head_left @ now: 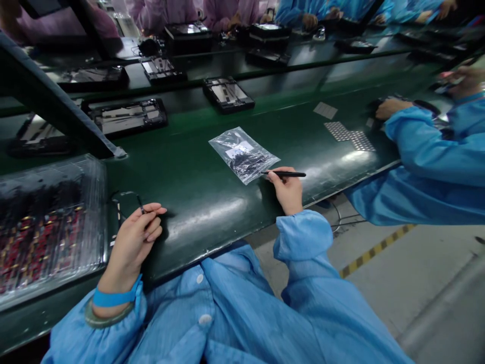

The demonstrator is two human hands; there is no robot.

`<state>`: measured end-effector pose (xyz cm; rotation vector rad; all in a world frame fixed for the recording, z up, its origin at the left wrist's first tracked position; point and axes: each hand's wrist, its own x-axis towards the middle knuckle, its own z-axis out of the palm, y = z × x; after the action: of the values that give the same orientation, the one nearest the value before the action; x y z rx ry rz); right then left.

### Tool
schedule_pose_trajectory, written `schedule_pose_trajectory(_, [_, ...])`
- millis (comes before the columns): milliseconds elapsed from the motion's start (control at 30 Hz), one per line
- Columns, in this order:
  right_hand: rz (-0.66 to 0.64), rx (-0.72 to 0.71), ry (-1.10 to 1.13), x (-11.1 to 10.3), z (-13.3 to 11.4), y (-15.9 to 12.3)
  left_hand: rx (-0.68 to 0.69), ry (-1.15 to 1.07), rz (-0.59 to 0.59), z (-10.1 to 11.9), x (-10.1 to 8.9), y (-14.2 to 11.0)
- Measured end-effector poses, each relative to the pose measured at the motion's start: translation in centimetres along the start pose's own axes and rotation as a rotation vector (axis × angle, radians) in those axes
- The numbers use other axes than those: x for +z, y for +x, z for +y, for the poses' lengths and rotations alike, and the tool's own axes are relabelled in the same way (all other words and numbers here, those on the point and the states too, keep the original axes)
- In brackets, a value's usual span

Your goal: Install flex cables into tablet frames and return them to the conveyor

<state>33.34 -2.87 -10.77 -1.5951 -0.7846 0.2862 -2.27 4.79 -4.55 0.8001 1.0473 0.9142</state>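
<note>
My left hand (136, 237) is closed in a pinch on a thin dark flex cable (129, 193), which loops out to the left. Fingers partly hide the cable's other end. My right hand (288, 191) grips a pair of black tweezers (291, 174) between thumb and fingers. Their tip reaches the lower right edge of a clear plastic bag (261, 154); whether it touches cannot be made out. Inside the bag lie small dark parts and a white label. The bag rests flat on the green bench (182, 172).
Stacked clear trays (56, 169) with red and dark parts stand at the left. Dark device housings (229, 95) line the belt beyond a slanted post (64, 96). Sheets of round pieces (350, 135) lie right, near a co-worker's sleeve (420, 131). More people sit opposite.
</note>
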Motion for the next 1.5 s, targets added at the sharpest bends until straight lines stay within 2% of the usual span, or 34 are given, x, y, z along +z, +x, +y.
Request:
schedule_pose_trajectory(100, [-0.046, 0.045, 0.113, 1.1, -1.9, -2.0, -0.099, -0.043, -0.084, -0.2, 1.4, -1.1])
schedule_pose_trajectory(233, [-0.238, 0.168, 0.353, 3.7, -5.5, -6.1, -0.177, -0.015, -0.271, -1.3, 4.0, -2.8])
schedule_pose_trajectory(300, [-0.279, 0.234, 0.473, 4.6, -6.7, -7.3, -0.184, -0.013, -0.327, -1.8, 4.9, -3.0])
schedule_pose_trajectory(367, [-0.24, 0.251, 0.516, 5.0, -7.1, -7.6, -0.181, -0.021, -0.327, -2.1, 5.2, -3.0])
schedule_pose_trajectory(500, [-0.157, 0.277, 0.526, 4.7, -6.3, -6.4, -0.181, -0.033, -0.26, -2.3, 4.8, -2.4])
schedule_pose_trajectory(600, [-0.176, 0.351, 0.585, 4.4, -6.0, -6.1, -0.187, -0.012, -0.246, -2.4, 4.9, -2.1])
schedule_pose_trajectory(700, [-0.267, 0.449, 0.676, 5.0, -6.9, -7.0, -0.165, 0.041, -0.253, -2.8, 5.6, -2.0])
schedule_pose_trajectory(800, [-0.395, 0.567, 0.78, 6.3, -8.1, -8.5, -0.072, 0.11, -0.257, -3.3, 6.2, -2.1])
schedule_pose_trajectory(1000, [-0.557, 0.774, 0.97, 8.3, -9.5, -10.5, 0.27, 0.309, -0.175, -4.1, 5.8, -2.4])
schedule_pose_trajectory(1167, [-0.587, 0.865, 1.056, 9.0, -9.9, -11.2, 0.47, 0.415, -0.113, -4.1, 5.4, -2.6])
schedule_pose_trajectory(1300, [-0.585, 0.896, 1.077, 9.1, -10.1, -11.4, 0.615, 0.438, -0.126, -4.1, 5.2, -2.5])
schedule_pose_trajectory(1500, [-0.558, 0.941, 1.086, 9.3, -10.2, -11.6, 0.7, 0.445, -0.136, -4.0, 5.1, -2.5])
